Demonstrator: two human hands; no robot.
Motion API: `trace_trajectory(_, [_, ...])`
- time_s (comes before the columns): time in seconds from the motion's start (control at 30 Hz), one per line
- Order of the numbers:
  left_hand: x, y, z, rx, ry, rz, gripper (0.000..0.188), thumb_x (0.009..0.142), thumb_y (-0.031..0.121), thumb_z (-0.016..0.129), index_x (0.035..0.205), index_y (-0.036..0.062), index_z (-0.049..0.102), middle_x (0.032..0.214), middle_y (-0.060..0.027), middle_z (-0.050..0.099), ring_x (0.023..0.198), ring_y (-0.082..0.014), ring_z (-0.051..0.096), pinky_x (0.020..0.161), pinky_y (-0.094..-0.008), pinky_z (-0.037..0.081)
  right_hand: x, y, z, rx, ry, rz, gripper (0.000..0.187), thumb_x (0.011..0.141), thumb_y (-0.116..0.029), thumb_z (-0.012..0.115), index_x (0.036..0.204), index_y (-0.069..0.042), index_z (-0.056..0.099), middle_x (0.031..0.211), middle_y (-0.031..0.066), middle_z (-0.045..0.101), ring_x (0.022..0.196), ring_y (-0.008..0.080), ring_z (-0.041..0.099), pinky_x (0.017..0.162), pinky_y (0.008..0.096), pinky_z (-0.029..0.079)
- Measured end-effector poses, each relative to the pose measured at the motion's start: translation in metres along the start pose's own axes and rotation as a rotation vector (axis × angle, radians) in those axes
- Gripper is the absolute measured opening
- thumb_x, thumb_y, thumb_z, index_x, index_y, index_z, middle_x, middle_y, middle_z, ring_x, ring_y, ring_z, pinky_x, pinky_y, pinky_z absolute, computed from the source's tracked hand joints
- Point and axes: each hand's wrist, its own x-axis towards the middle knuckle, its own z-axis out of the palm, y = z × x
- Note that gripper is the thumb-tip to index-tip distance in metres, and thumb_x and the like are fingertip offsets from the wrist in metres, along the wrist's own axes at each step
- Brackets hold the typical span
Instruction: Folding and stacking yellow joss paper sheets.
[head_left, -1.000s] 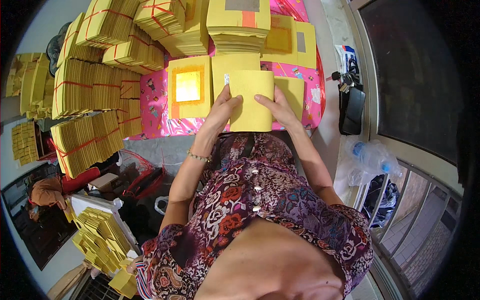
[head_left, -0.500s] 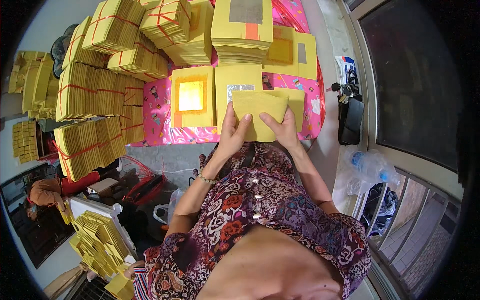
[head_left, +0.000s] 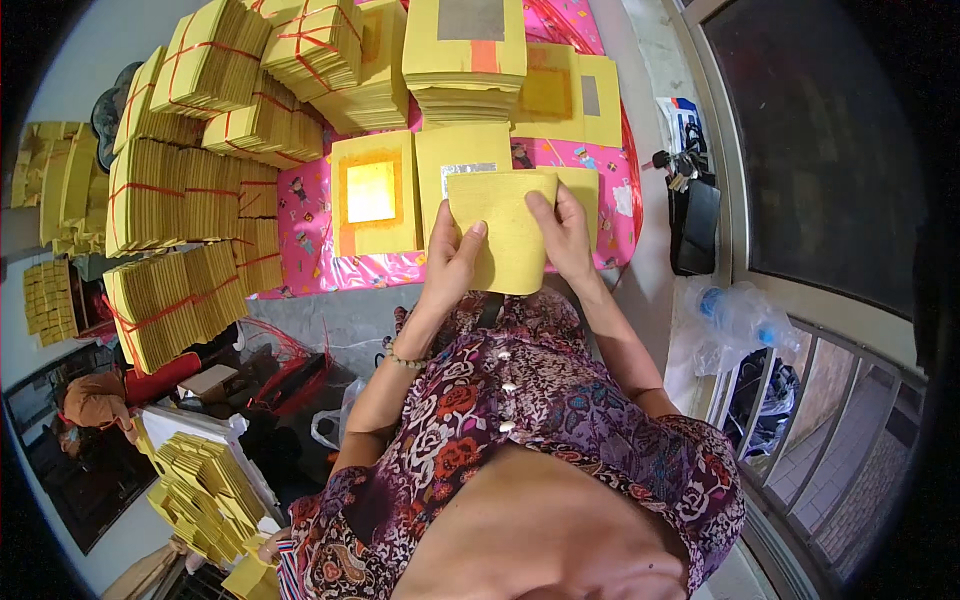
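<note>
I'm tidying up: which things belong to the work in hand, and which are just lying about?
Likely part of the work:
yellow paper, in left hand and right hand
gold-square paper
red-tied bundles

Apparently just lying about:
keys
plastic bottle
dark flat object

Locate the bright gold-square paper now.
In the head view, the gold-square paper lies on the pink cover, between the red-tied bundles and the silver-patched paper, left of the left hand.

Narrow lane over pink cloth (head_left: 308, 215) between tied bundles (head_left: 145, 205) and gold-squared paper (head_left: 372, 193), stack (head_left: 362, 106) behind
</note>
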Motion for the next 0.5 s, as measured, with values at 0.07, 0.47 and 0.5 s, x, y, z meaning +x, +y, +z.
trace_trajectory(0.07, [0.0,-0.003,-0.005,0.051,-0.012,-0.024,0.042,0.095,0.008,0.049,0.134,0.0023,0.034,0.125,-0.0106,0.053,0.114,-0.0156,0.05,0.094,-0.0292,0.041,0.003,0.0,-0.004,-0.003,0.004,-0.004,0.025,0.094,-0.018,0.056,0.11,0.001,0.057,0.093,0.0017,0.064,0.083,0.0056,0.056,0.071,0.0217,0.047])
trace_trajectory(0.47, [0.008,-0.022,-0.007,-0.004,-0.012,-0.121,0.042,0.094,0.003,0.047,0.134,-0.0003,0.035,0.125,-0.0131,0.053,0.113,-0.0186,0.052,0.095,-0.0305,0.042,-0.016,0.02,-0.024,-0.092,-0.056,0.22,0.026,0.094,-0.019,0.057,0.103,0.004,0.063,0.087,0.0048,0.068,0.078,0.0062,0.06,0.068,0.0228,0.049])
trace_trajectory(0.5, [0.009,-0.024,-0.007,-0.009,-0.016,-0.163,0.042,0.094,0.003,0.047,0.133,-0.0002,0.035,0.124,-0.0129,0.053,0.112,-0.0185,0.052,0.094,-0.0305,0.042,-0.016,0.024,-0.027,-0.091,-0.049,0.23,0.027,0.093,-0.02,0.058,0.103,0.004,0.063,0.087,0.005,0.068,0.078,0.0067,0.06,0.068,0.0231,0.049])
